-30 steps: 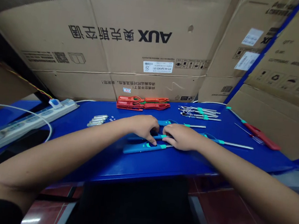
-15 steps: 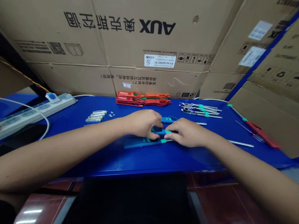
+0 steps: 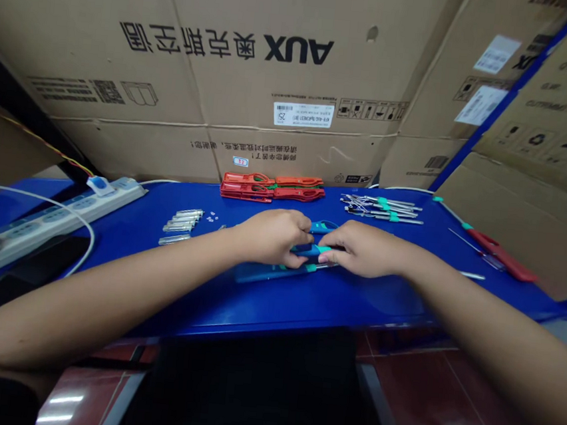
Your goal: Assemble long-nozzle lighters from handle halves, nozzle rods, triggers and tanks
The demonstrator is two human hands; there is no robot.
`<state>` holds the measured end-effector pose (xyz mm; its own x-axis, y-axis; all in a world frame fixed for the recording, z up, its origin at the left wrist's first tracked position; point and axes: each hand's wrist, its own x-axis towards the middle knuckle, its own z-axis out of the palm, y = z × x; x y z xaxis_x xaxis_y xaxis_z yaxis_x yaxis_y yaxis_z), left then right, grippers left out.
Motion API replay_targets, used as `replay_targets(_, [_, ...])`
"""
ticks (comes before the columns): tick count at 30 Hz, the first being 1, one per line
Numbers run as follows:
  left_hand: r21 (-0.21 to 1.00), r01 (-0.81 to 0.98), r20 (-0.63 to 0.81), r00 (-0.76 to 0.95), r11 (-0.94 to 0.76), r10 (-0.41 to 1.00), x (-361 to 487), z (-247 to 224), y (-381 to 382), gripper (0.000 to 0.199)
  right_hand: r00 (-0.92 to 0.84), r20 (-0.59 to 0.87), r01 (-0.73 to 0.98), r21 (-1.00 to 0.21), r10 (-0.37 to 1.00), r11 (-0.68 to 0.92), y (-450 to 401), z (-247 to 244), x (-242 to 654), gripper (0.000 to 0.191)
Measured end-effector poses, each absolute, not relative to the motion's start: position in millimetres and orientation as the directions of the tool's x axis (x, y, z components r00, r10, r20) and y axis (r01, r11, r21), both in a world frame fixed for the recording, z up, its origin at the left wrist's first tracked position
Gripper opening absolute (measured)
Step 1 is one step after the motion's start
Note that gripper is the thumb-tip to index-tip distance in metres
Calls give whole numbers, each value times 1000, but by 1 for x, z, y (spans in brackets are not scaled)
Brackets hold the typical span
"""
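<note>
On the counter (image 3: pixel 234 308), in front of the red casings (image 3: pixel 273 189), our left fingers (image 3: pixel 301 249) and right fingers (image 3: pixel 332 252) grip one blue lighter (image 3: pixel 312 250), just behind another (image 3: pixel 272 275).

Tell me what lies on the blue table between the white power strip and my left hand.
Short silver cylinders and small whitish bits lie between the power strip and left hand, in the head view.

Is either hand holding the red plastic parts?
No, the left hand and right hand hold a blue handle; the red parts lie behind.
</note>
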<state>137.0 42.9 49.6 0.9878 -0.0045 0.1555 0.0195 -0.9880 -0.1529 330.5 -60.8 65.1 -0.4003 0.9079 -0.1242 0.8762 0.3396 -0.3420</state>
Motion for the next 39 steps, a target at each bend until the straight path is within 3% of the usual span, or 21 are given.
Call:
replay_targets(2, [-216, 7, 138, 990, -976, -24, 136, 54, 40, 23, -423, -193, 855, -407, 885, 320, -62, 67, 328, 30])
replay_targets(3, [-233, 16, 136, 991, -972, -16, 135, 59, 41, 22, -408, -192, 869, -382, 893, 315, -63, 68, 327, 32])
replay_targets(6, [-202, 87, 160, 986, -975, 55, 127, 80, 58, 23, -297, 26, 952, -74, 955, 298, -65, 76, 324, 34])
replay_targets(8, [-119, 45, 150, 988, -992, 27, 121, 96, 73, 29, -265, 168, 964, 79, 949, 255, -64, 83, 327, 35])
replay_targets(12, [-79, 135, 205, 972, -988, 116, 116, 102, 80, 41, -204, 176, 975, 119, 963, 185, -59, 90, 340, 38])
replay_targets(16, [-68, 241, 92, 968, -968, 235, 128, 69, 65, 38, -279, 306, 952, 211, 910, 221, -65, 71, 339, 46])
replay_targets(18, [-60, 269, 36, 963, -961, 268, 136, 51, 61, 40, -287, 289, 955, 163, 913, 248, -73, 53, 332, 41])
replay_targets(21, [-60, 212, 12, 977, -975, 212, 143, 35, 62, 38, -359, 97, 934, 36, 928, 357, -86, 25, 319, 38])
replay_targets(26, [9, 123, 26, 992, -992, 124, 140, 35, 65, 37, -358, 112, 929, -58, 927, 366, -92, 6, 307, 34])
replay_targets(30, [47, 86, 141, 986, -995, 91, 124, 40, 45, 50, -319, 109, 939, -100, 942, 329, -100, 9, 299, 28])
replay_targets(32, [23, 46, 125, 991, -999, 48, 115, 37, 30, 57, -277, 75, 948, -144, 958, 285, -109, 11, 294, 24])
replay_targets(34, [-33, 35, 73, 997, -999, 33, 109, 30, 16, 50, -263, 17, 951, -166, 965, 262, -116, 11, 288, 24])
replay_targets(39, [-159, 19, 46, 999, -987, 12, 107, 18, -3, 35, -292, -113, 955, -92, 950, 283, -119, 14, 285, 33])
